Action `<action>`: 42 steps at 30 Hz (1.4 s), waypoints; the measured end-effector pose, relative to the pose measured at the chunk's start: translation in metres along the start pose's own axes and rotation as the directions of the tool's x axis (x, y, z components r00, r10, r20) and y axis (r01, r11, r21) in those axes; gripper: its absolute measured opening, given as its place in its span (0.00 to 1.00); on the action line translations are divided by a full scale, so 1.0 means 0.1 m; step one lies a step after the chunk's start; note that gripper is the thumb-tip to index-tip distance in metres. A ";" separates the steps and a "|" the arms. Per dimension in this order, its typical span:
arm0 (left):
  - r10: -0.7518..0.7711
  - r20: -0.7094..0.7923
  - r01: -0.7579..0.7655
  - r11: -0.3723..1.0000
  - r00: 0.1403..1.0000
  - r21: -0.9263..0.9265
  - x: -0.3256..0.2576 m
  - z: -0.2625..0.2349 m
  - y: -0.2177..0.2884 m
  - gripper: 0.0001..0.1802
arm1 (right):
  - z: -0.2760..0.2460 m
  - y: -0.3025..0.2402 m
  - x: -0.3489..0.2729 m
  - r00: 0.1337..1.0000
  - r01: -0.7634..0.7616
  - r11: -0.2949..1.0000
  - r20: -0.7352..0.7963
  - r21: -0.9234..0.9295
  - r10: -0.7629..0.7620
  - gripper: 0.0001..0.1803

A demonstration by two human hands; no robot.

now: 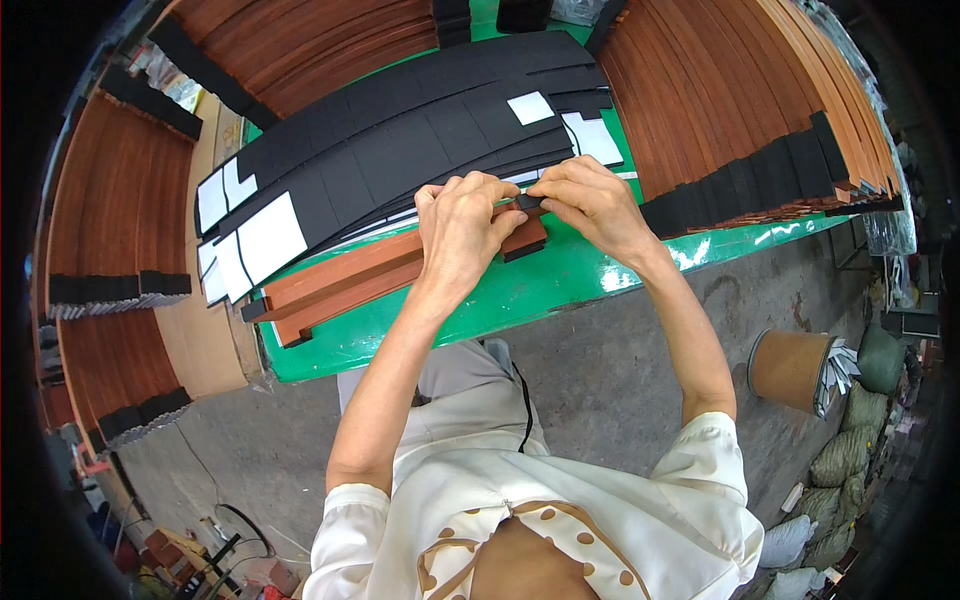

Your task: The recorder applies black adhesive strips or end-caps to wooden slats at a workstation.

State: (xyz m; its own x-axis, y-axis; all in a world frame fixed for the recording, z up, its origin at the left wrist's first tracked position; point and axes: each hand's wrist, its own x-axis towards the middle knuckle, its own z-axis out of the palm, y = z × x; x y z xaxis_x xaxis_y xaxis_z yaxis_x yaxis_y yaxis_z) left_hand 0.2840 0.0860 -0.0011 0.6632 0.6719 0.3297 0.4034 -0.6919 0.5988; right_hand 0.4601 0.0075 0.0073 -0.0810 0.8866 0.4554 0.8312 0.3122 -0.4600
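Two reddish-brown wood-coloured strips (350, 273) lie side by side along the front of the green tabletop (560, 290), with black pieces on their ends. My left hand (458, 232) is closed near the right end of the farther strip, thumb and fingertips pressed against it. Right beside it, my right hand (597, 205) pinches a small black foam piece (528, 201) at that strip's end. The fingertips partly hide how the piece sits there. Just beyond both hands, overlapping black foam sheets (390, 150) are spread out, some with white backing (263, 245) showing.
Stacks of brown strips with black ends stand at the right (725, 90), the back (310, 40) and the left (120, 190). On the concrete floor (640, 350) to the right is a brown drum (790, 370) holding white scraps. Several sacks (848, 445) lie beyond it.
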 end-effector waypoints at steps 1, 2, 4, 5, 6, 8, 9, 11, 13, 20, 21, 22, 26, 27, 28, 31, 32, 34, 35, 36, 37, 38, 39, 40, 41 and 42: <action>0.007 -0.002 -0.007 1.000 1.000 -0.002 0.00 0.00 0.00 0.13 | 0.00 0.00 0.00 1.000 0.000 1.000 -0.002 -0.002 0.000 0.11; 0.008 -0.002 -0.008 1.000 1.000 -0.001 0.00 0.00 0.00 0.13 | 0.00 -0.01 0.00 1.000 0.000 1.000 -0.003 -0.003 -0.001 0.11; 0.005 0.001 -0.005 1.000 1.000 -0.019 0.00 0.00 0.00 0.13 | 0.00 -0.01 -0.01 1.000 -0.002 1.000 -0.003 -0.006 0.002 0.11; 0.006 0.003 -0.006 1.000 1.000 -0.020 0.00 0.00 0.01 0.13 | 0.00 0.00 -0.01 1.000 -0.005 1.000 -0.002 -0.009 0.005 0.12; 0.009 0.005 -0.009 1.000 1.000 -0.023 0.00 0.00 0.02 0.13 | 0.00 0.00 -0.02 1.000 -0.006 1.000 -0.003 -0.010 0.006 0.12; 0.011 0.009 -0.011 1.000 1.000 -0.024 0.00 -0.01 0.02 0.13 | 0.02 0.01 -0.02 1.000 0.004 1.000 -0.011 -0.026 -0.004 0.12; 0.018 0.000 -0.018 1.000 1.000 -0.023 0.00 -0.01 0.02 0.13 | 0.02 0.01 -0.03 1.000 0.003 1.000 -0.012 -0.026 -0.003 0.12; 0.025 -0.007 -0.025 0.999 1.000 -0.024 -0.01 -0.01 0.02 0.13 | 0.04 0.03 -0.05 1.000 -0.007 1.000 -0.011 0.011 0.007 0.13; 0.025 -0.014 -0.025 1.000 1.000 -0.017 -0.01 0.01 0.01 0.12 | 0.01 0.02 -0.07 0.994 -0.099 0.990 -0.028 0.101 0.102 0.13; 0.060 -0.039 -0.060 0.998 0.997 -0.007 -0.02 0.02 -0.01 0.11 | -0.03 0.09 -0.19 0.944 -0.323 0.909 0.018 0.262 0.330 0.13; 0.051 -0.043 -0.052 0.998 0.998 -0.025 -0.02 0.03 -0.02 0.10 | -0.02 0.09 -0.20 0.943 -0.324 0.909 0.016 0.262 0.332 0.13; 0.042 -0.048 -0.044 0.998 0.998 -0.044 -0.02 0.04 -0.02 0.09 | -0.02 0.10 -0.20 0.946 -0.315 0.913 0.013 0.257 0.323 0.13; 0.066 -0.059 -0.068 0.997 0.996 -0.031 -0.03 0.06 -0.02 0.11 | -0.01 0.09 -0.21 0.936 -0.342 0.901 0.013 0.268 0.351 0.11; 0.129 -0.090 -0.128 0.992 0.987 0.017 -0.03 0.06 0.02 0.11 | 0.00 0.09 -0.22 0.936 -0.341 0.901 0.013 0.269 0.351 0.11; 0.195 -0.119 -0.189 0.980 0.973 0.065 -0.03 0.06 0.04 0.12 | 0.01 0.09 -0.23 0.933 -0.348 0.893 0.007 0.285 0.361 0.12; 0.324 -0.077 -0.301 0.928 0.943 0.220 -0.07 0.11 0.01 0.18 | 0.11 0.02 -0.28 0.874 -0.437 0.789 -0.005 0.432 0.487 0.15; 0.325 -0.077 -0.302 0.928 0.943 0.220 -0.07 0.14 0.00 0.18 | 0.17 -0.03 -0.28 0.805 -0.497 0.668 0.007 0.554 0.593 0.17; 0.359 -0.132 -0.328 0.921 0.924 0.210 -0.06 0.19 -0.02 0.21 | 0.29 -0.11 -0.25 0.800 -0.496 0.686 -0.026 0.532 0.599 0.20; 0.356 -0.132 -0.325 0.922 0.925 0.211 -0.07 0.19 -0.03 0.21 | 0.34 -0.14 -0.23 0.768 -0.529 0.678 -0.053 0.510 0.639 0.19; 0.359 -0.129 -0.328 0.921 0.924 0.213 -0.07 0.18 -0.04 0.20 | 0.41 -0.17 -0.21 0.734 -0.561 0.668 -0.080 0.490 0.675 0.19; 0.359 -0.131 -0.326 0.920 0.924 0.219 -0.07 0.17 -0.04 0.20 | 0.48 -0.15 -0.19 0.703 -0.571 0.658 -0.122 0.491 0.701 0.17; 0.350 -0.135 -0.314 0.921 0.927 0.228 -0.08 0.16 -0.04 0.20 | 0.55 -0.13 -0.20 0.711 -0.566 0.660 -0.112 0.494 0.694 0.17; 0.368 -0.145 -0.330 0.915 0.918 0.234 -0.08 0.16 -0.05 0.20 | 0.61 -0.13 -0.20 0.705 -0.554 0.716 -0.217 0.426 0.675 0.15; 0.375 -0.156 -0.330 0.909 0.914 0.257 -0.09 0.15 -0.08 0.19 | 0.69 -0.14 -0.17 0.707 -0.532 0.765 -0.307 0.362 0.637 0.12; 0.394 -0.164 -0.339 0.896 0.904 0.288 -0.10 0.16 -0.09 0.17 | 0.72 -0.15 -0.15 0.684 -0.575 0.775 -0.367 0.261 0.631 0.09; 0.396 -0.178 -0.343 0.900 0.901 0.268 -0.09 0.17 -0.07 0.15 | 0.70 -0.16 -0.13 0.691 -0.537 0.811 -0.432 0.231 0.580 0.09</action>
State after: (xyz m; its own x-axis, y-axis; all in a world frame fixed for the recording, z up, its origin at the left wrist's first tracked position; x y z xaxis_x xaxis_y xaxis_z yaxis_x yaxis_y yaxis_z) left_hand 0.2858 0.0797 -0.0207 0.6451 0.3785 0.6638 0.3048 -0.9240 0.2308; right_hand 0.4093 0.0145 -0.0447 0.6637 0.6460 0.3770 0.5907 -0.1435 -0.7940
